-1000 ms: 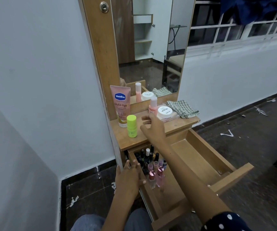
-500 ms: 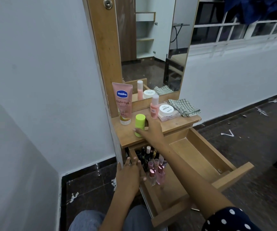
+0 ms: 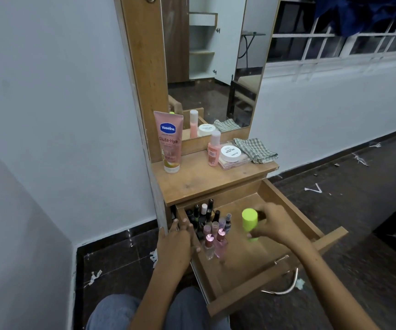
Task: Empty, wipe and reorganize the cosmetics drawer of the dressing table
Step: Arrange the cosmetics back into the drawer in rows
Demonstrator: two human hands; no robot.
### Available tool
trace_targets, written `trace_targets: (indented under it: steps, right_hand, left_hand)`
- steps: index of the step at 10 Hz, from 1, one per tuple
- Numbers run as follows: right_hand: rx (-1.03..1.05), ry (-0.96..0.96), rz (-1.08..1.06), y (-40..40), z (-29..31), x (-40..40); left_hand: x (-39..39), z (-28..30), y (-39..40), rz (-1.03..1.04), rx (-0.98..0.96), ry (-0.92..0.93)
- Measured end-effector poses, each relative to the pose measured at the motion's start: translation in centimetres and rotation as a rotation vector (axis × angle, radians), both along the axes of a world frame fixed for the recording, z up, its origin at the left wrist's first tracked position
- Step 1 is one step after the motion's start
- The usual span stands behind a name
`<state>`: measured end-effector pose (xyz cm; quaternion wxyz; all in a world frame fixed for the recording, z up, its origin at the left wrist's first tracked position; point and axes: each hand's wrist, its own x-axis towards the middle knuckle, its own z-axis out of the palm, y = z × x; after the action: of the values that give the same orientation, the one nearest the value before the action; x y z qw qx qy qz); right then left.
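Note:
The wooden drawer of the dressing table stands pulled out. Several nail polish bottles are grouped upright in its back left corner. My right hand grips a lime green bottle and holds it upright over the middle of the drawer. My left hand rests on the drawer's left wall, fingers spread, holding nothing. On the tabletop stand a pink Vaseline tube, a small pink bottle, a white-lidded jar on a flat palette, and a folded checked cloth.
A mirror rises behind the tabletop. A white wall sits close on the left. Dark floor with paper scraps surrounds the table. A loose metal handle lies on the floor by the drawer front. My knees are below the drawer.
My right hand took the lime green bottle off the tabletop and brought it down over the drawer. My left hand stayed on the drawer's left wall.

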<state>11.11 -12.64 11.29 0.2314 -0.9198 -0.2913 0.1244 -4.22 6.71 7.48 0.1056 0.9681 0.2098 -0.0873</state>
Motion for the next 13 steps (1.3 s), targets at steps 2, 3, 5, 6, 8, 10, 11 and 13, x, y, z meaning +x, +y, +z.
trace_targets:
  steps: [2,3,5,6,8,10,11,13]
  right_hand:
    - [-0.050,0.031,0.038,1.7,-2.4,-1.5]
    - [-0.066,0.009,0.076,2.6,-2.9,-2.1]
    - [-0.019,0.027,0.065,2.4,-3.7,-2.4]
    - [0.006,0.030,0.061,2.2,-3.8,-2.4]
    - [0.008,0.050,0.068,2.2,-4.1,-2.3]
    - [-0.060,0.045,0.106,2.0,-4.0,-2.0]
    - [-0.082,0.041,0.076,1.3,-3.5,-1.5]
    - [0.317,-0.096,-0.129,3.9,0.3,0.4]
  left_hand:
    - [0.0,0.4,-0.1,0.000,0.001,0.007]
    - [-0.1,0.5,-0.1,-0.002,0.010,0.024]
    - [0.0,0.5,-0.2,-0.006,0.023,0.036]
    - [0.0,0.5,-0.2,-0.004,0.021,0.034]
    - [0.0,0.5,-0.3,0.000,0.013,0.029]
    - [0.1,0.6,-0.2,-0.005,0.034,0.030]
    - [0.2,0.6,-0.2,-0.005,0.043,0.028]
    - [0.4,0.4,-0.2,0.005,0.052,0.018]
